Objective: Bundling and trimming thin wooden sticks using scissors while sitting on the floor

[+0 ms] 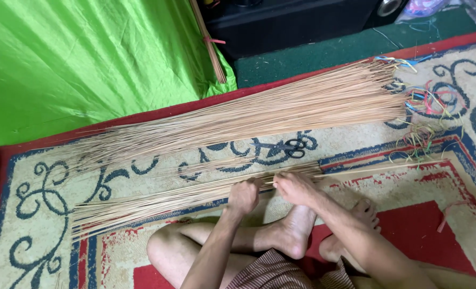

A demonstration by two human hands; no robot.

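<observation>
Both fists, left hand (243,195) and right hand (294,187), are closed around the small bundle of thin sticks (157,200) lying on the patterned rug (45,241). Light, springy, brittle sticks are judged best gripped mid-length.

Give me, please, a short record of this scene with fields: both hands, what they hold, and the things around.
left hand: closed on the small bundle of thin sticks
right hand: gripping the same bundle, close beside the left
small bundle: lies across the patterned rug in front of crossed legs
large bundle of sticks: further away on the rug, untouched
scissors: between the two bundles
coloured strips: scattered at the large bundle's right end
green cloth: upper left
</observation>
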